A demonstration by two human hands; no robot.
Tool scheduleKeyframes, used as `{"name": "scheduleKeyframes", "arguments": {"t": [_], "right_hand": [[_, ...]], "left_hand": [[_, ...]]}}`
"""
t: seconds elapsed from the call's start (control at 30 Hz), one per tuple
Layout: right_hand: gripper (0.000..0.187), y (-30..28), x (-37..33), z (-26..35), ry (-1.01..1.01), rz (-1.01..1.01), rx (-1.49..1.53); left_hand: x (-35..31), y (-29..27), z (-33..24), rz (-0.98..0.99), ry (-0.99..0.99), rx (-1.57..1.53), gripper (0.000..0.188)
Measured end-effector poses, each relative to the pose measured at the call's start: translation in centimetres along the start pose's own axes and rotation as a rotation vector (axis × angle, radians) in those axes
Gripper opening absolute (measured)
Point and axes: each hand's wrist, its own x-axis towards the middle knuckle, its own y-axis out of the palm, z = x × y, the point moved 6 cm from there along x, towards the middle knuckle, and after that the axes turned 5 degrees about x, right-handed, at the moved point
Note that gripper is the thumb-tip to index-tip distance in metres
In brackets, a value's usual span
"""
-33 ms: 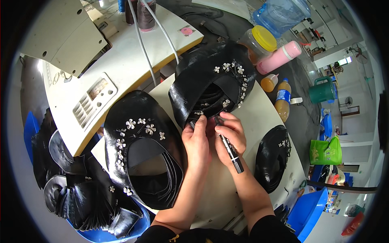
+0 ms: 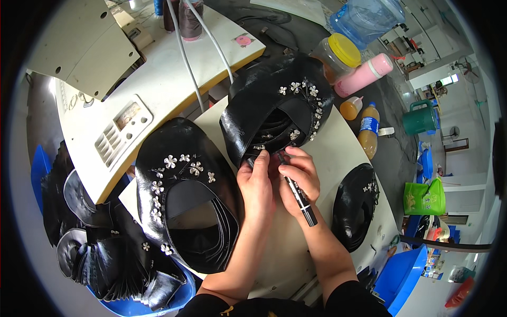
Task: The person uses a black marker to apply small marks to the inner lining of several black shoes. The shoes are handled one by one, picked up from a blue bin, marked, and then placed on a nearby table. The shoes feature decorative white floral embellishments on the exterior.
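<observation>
A stack of glossy black shoe uppers (image 2: 248,100) with silver flower ornaments lies at the far middle of the white board. At its near edge, my left hand (image 2: 255,185) is closed on the rim of an upper, thumb on top; its other fingers are mostly hidden. A black marker pen (image 2: 299,195) is gripped in my right hand (image 2: 303,177), one end at that same edge and the other pointing back toward my forearm. Its writing tip is hidden by fingers. Left of my left wrist sits a second stack of flowered black uppers (image 2: 150,148).
Another black upper (image 2: 351,211) lies at the board's right. A white machine table (image 2: 174,90) with cables stands at upper left. More black pieces (image 2: 111,259) fill a blue bin at lower left. Beyond the board are a pink flask (image 2: 364,75), a drink bottle (image 2: 368,138) and a yellow-lidded jar (image 2: 343,50).
</observation>
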Motion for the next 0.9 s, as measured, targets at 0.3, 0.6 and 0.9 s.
{"name": "scheduleKeyframes", "arguments": {"t": [0.3,0.6,0.9], "right_hand": [[0.031,-0.31,0.42,0.00,0.036,0.000,-0.012],[0.030,-0.30,0.44,0.13,0.048,-0.006,-0.021],[0.030,0.23,0.19,0.25,0.011,0.042,-0.018]], "left_hand": [[-0.47,0.43,-0.53,-0.010,-0.038,0.007,0.016],[-0.37,0.32,-0.32,-0.002,-0.053,0.007,0.014],[-0.35,0.33,-0.34,-0.021,-0.046,-0.031,0.013]]}}
